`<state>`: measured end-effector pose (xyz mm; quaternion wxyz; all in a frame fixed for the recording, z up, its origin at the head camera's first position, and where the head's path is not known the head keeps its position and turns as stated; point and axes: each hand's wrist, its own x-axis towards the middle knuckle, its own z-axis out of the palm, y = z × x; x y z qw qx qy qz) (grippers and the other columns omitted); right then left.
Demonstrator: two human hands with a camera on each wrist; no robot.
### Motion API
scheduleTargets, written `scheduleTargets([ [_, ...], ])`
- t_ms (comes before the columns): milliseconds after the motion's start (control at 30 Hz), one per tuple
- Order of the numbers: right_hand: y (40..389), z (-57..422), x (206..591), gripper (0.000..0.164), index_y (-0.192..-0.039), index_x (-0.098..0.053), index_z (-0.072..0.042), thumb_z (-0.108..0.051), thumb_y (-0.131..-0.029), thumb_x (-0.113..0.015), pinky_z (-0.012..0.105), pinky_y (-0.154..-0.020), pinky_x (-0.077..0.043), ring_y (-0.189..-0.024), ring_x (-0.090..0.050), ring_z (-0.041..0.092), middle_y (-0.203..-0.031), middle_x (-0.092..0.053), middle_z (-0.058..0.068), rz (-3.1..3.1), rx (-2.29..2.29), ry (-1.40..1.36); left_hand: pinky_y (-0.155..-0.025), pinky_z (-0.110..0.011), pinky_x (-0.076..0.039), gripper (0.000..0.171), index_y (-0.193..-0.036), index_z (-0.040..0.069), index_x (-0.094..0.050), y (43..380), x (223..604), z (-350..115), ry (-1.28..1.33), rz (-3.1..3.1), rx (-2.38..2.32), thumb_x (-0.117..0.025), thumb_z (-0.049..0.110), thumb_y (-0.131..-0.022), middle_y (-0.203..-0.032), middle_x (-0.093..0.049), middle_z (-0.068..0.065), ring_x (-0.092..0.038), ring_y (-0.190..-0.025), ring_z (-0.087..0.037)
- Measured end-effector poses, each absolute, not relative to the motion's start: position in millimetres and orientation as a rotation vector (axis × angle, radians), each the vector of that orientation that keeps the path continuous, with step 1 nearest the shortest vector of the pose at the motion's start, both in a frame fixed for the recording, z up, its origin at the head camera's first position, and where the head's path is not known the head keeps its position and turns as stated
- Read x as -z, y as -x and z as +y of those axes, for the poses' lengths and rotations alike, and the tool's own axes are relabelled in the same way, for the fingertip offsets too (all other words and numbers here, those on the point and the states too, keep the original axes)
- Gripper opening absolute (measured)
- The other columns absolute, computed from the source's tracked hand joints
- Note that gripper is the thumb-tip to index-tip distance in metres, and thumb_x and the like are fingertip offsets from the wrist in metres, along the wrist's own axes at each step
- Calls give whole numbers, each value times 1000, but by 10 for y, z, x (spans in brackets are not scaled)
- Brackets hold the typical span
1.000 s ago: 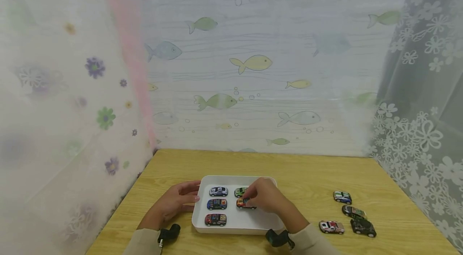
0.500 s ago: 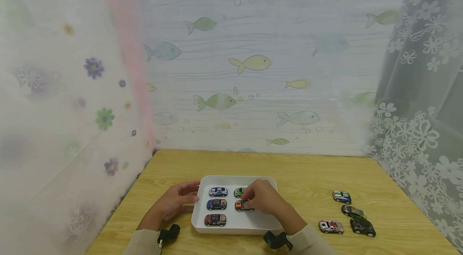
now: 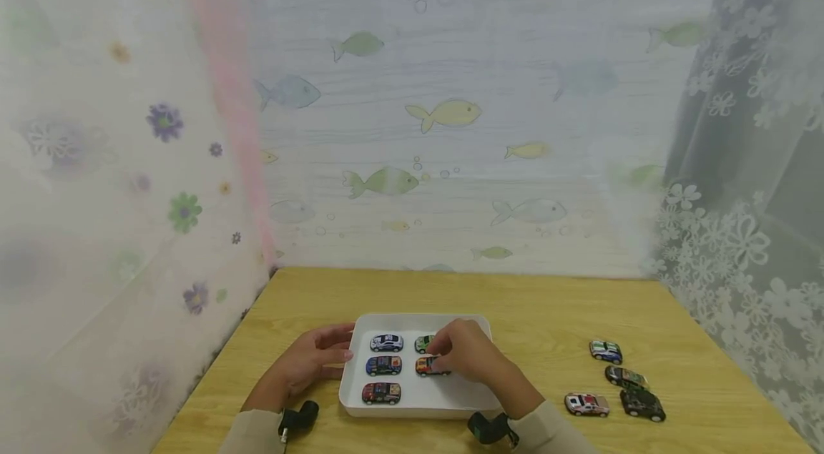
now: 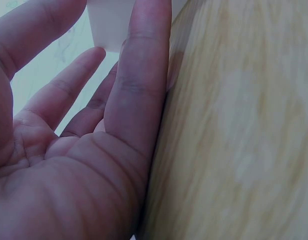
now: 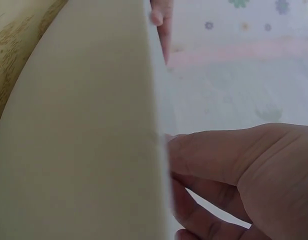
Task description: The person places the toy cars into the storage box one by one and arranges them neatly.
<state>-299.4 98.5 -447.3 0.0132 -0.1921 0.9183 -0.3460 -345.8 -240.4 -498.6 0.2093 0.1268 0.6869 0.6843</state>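
- Orange car (image 3: pixel 423 367) has been shifted slightly left and toward the near side of the white tray (image 3: pixel 418 398); right hand (image 3: pixel 468 352) has been moved along with it; left hand (image 3: pixel 317 357) and the other cars have been left in place.
- Orange car is pinched at its right part between right-hand thumb and finger; it is seated on the tray floor, right column, just below the green car (image 3: pixel 421 344).
- Fingertips of right hand are blocked by the tray wall in the right wrist view; grip is judged from the head view.
- Left hand is held unclenched, fingers extended, thumb laid at the tray's left rim; its lower edge is rested on the wooden table (image 3: pixel 541 325).
- Green car is partly covered by right hand.
- Left column of tray is filled, far to near, by white car (image 3: pixel 386 343), blue car (image 3: pixel 383 366), red car (image 3: pixel 381 393); all wheels down, set apart.
- Four cars are left on the table, right of the tray: green-striped car (image 3: pixel 606 351) farthest, black car (image 3: pixel 626 376) and dark green car (image 3: pixel 642 404) close together, white-and-red car (image 3: pixel 586 405) nearest the tray.
- Black device (image 3: pixel 298 418) is worn on left wrist; beige sleeves (image 3: pixel 553 432) are seen on both arms.
- Table is backed by a fish-print curtain (image 3: pixel 450 189).
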Motion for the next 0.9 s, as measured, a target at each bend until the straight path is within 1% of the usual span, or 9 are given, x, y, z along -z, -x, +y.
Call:
scheduleTargets([
  [133, 3004, 1024, 4503, 15, -94, -83, -13, -11, -80, -88, 24, -65, -54, -78, -63, 7, -88, -77, -6, 2843, 1096, 596, -95, -51, -60, 70, -158, 2, -39, 3450, 5008, -2425, -370, 1897, -1900, -72, 9, -96, -158, -43, -28, -57, -134, -30],
  [300, 3002, 1158, 4480, 16, -99, -83, -14, -19, -84, -86, 25, -68, -56, -82, -67, 7, -91, -77, -8, 2827, 1115, 662, -96, -51, -59, 71, -158, 2, -39, 3461, 5028, -2431, -377, 1899, -1906, -73, 9, -96, -158, -43, -27, -55, -136, -31],
  [433, 2976, 1347, 4444, 20, -104, -82, -13, -24, -87, -85, 25, -69, -54, -82, -66, 7, -96, -77, -4, 2844, 1129, 741, -96, -51, -59, 71, -158, 3, -39, 3470, 5031, -2431, -379, 1906, -1910, -73, 9, -96, -158, -44, -27, -55, -137, -31],
  [533, 2929, 1542, 4446, 22, -106, -81, -14, -28, -89, -83, 29, -75, -57, -85, -66, 5, -102, -77, -1, 2875, 1139, 760, -96, -51, -59, 71, -158, 3, -40, 3468, 5032, -2421, -376, 1906, -1909, -73, 9, -96, -157, -44, -27, -56, -136, -31],
  [667, 2856, 1813, 4445, 24, -108, -80, -19, -36, -91, -80, 35, -83, -58, -87, -67, 1, -105, -77, -5, 2937, 1124, 708, -96, -51, -59, 71, -157, 4, -41, 3467, 5015, -2416, -368, 1910, -1910, -74, 9, -95, -158, -44, -26, -56, -136, -31],
  [800, 2778, 2064, 4446, 24, -108, -80, -23, -39, -90, -81, 33, -81, -57, -88, -67, 0, -105, -76, -11, 2996, 1103, 670, -96, -51, -59, 71, -157, 5, -41, 3462, 4999, -2423, -357, 1920, -1912, -75, 10, -95, -158, -44, -26, -56, -136, -31],
  [900, 2701, 2235, 4452, 24, -109, -79, -25, -38, -90, -81, 35, -79, -57, -90, -68, 1, -107, -74, -12, 3018, 1099, 678, -96, -52, -59, 71, -158, 5, -41, 3458, 4998, -2424, -357, 1918, -1909, -74, 10, -96, -158, -43, -27, -57, -135, -31],
])
